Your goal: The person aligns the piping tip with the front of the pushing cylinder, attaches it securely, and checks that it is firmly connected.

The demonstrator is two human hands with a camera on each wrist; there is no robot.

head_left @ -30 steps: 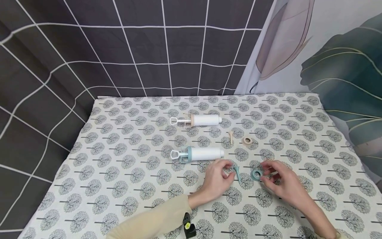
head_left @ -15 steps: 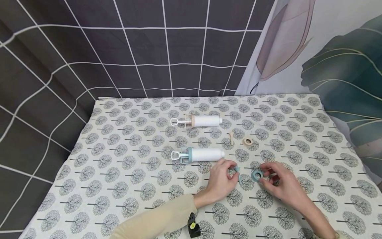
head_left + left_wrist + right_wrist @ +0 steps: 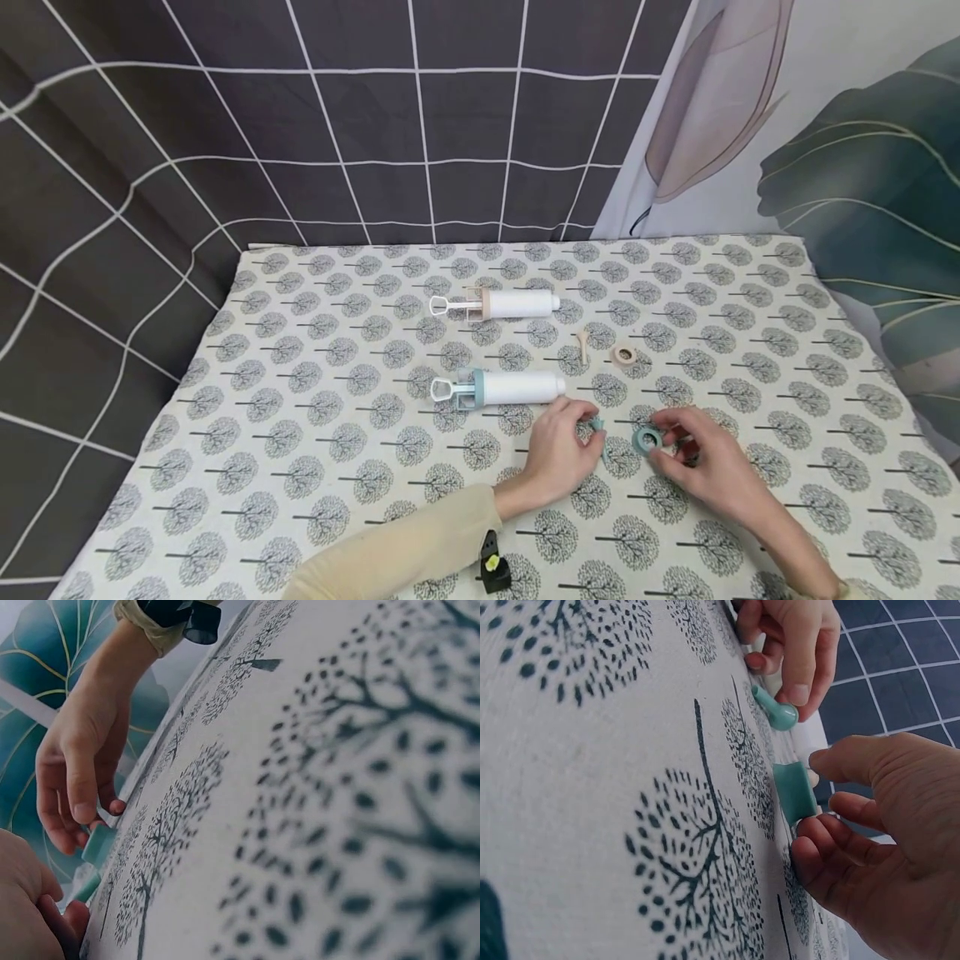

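Note:
In the head view, my left hand [image 3: 558, 450] is at a small teal peg [image 3: 598, 426] with a rounded head and thin stem. Thumb and index finger lie on either side of the peg, partly hiding it; in the right wrist view its head [image 3: 783, 715] touches or nearly touches a fingertip. My right hand [image 3: 712, 467] is at a teal ring [image 3: 647, 439], whose right edge sits between thumb and curled fingers. The right wrist view shows the ring [image 3: 795, 793] edge-on against the cloth. How firmly either hand grips is hard to see.
Behind the hands lies a white syringe-like tube [image 3: 519, 388] with a teal collar, and farther back a similar tube [image 3: 519, 303] with a beige collar. A beige peg [image 3: 582, 347] and a beige ring [image 3: 623, 356] lie on the tree-patterned cloth [image 3: 360, 517].
My left hand has moved slightly right, and its thumb and index finger now surround the teal peg's head. My right hand stays nearly still at the teal ring.

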